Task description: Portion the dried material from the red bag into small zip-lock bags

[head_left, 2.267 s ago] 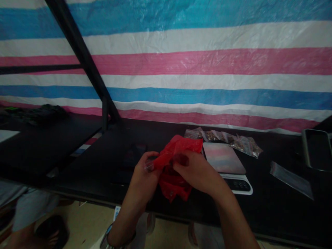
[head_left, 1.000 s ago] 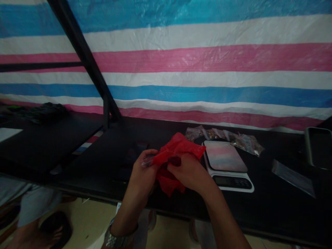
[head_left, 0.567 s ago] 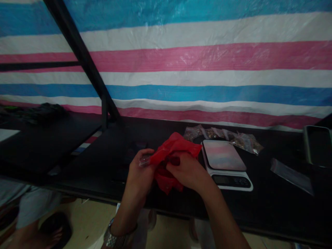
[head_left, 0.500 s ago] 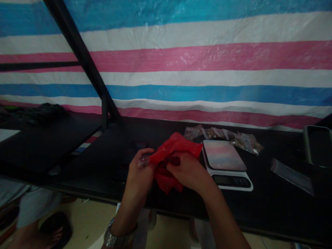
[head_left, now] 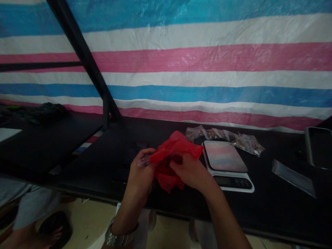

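Observation:
A red plastic bag (head_left: 177,143) hangs between my hands above the black table, its mouth facing me. My left hand (head_left: 141,173) is closed on the bag's left edge. A small clear zip bag (head_left: 144,161) also sticks out from between its thumb and fingers. My right hand (head_left: 190,171) reaches into the mouth of the red bag from the right, fingers curled and partly hidden by the plastic. What they pinch inside cannot be made out. Just right of the red bag lies a white digital scale (head_left: 227,157) with a shiny plate.
Several small zip bags with brownish contents (head_left: 247,143) lie behind the scale. A flat clear zip bag (head_left: 294,178) and a phone-like device (head_left: 320,147) are farther right. A black frame post (head_left: 85,55) slants up at left before the striped sheet (head_left: 207,58). Another person's leg (head_left: 36,207) shows lower left.
My right hand has shifted slightly within the mouth of the red bag, its fingers reaching farther in. My left hand keeps its hold; the view has moved a little.

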Motion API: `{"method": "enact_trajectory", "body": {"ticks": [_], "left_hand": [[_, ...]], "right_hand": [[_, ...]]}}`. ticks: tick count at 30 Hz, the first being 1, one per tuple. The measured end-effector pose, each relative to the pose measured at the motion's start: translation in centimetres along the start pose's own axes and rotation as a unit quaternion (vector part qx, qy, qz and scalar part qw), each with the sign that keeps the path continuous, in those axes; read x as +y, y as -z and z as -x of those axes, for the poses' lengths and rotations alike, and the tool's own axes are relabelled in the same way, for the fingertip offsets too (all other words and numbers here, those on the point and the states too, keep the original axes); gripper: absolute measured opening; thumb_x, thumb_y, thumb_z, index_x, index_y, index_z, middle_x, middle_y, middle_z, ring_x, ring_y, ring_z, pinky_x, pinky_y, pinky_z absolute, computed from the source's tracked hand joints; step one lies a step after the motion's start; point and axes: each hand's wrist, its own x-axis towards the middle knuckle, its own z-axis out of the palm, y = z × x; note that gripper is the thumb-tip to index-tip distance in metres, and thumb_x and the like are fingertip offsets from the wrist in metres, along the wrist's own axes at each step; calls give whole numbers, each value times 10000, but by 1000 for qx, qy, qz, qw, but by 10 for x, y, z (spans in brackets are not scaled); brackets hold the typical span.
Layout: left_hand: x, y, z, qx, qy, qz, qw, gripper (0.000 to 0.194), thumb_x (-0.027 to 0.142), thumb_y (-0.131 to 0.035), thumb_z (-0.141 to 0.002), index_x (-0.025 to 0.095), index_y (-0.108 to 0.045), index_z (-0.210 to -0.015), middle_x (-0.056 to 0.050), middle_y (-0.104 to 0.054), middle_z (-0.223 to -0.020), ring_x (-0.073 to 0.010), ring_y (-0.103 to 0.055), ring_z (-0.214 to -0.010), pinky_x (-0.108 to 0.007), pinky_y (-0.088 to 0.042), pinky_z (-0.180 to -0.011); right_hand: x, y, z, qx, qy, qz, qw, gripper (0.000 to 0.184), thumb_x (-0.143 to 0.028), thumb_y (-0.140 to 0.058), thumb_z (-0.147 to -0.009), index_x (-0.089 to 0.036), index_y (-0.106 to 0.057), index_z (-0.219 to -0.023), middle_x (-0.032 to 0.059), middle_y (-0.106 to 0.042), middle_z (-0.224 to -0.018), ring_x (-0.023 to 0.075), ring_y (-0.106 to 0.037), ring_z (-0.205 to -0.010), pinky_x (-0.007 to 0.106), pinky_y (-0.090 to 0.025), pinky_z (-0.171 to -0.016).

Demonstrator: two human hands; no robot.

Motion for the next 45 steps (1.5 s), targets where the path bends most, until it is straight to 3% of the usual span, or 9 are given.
{"method": "enact_trajectory", "body": {"ticks": [4,7,12,29,45], "left_hand": [[-1,0,0,-7,7,-9,1000,490,383,-883,-509,184,-697,-917,-14,-738,-750,-174,-658,-670,-261,-502,-606],[0,-1,0,-3,6,-9,1000,485,369,-874,-506,182,-700,-918,-7,-731,-742,-174,-660,-678,-260,-505,-612],[3,-2,2,-5,0,-6,1000,491,368,-879,-489,184,-693,-904,-10,-728,-737,-165,-634,-649,-252,-482,-576],[-1,-2,-2,-14,-40,-66,997,370,347,-796,-559,185,-718,-883,-11,-731,-734,-165,-615,-662,-251,-470,-579],[2,-1,0,-4,22,50,998,364,246,-744,-496,196,-694,-853,30,-713,-716,-140,-608,-658,-222,-468,-594]], "right_hand": [[2,4,-4,34,43,-22,998,194,-129,-586,-905,-187,-772,-898,45,-807,-949,192,-731,-889,288,-506,-835],[1,3,-4,49,62,-31,996,190,-128,-594,-896,-191,-773,-897,44,-814,-977,186,-735,-888,280,-513,-840],[0,-5,-2,6,20,-15,1000,220,-120,-597,-896,-181,-790,-980,71,-817,-1011,202,-749,-955,290,-518,-889],[-2,-9,-4,36,-13,17,999,181,-179,-626,-934,-176,-800,-985,97,-815,-999,217,-752,-941,284,-522,-845],[2,-7,-3,15,23,15,1000,297,-151,-647,-905,-207,-804,-1151,101,-815,-1116,250,-747,-1062,347,-523,-971]]}}
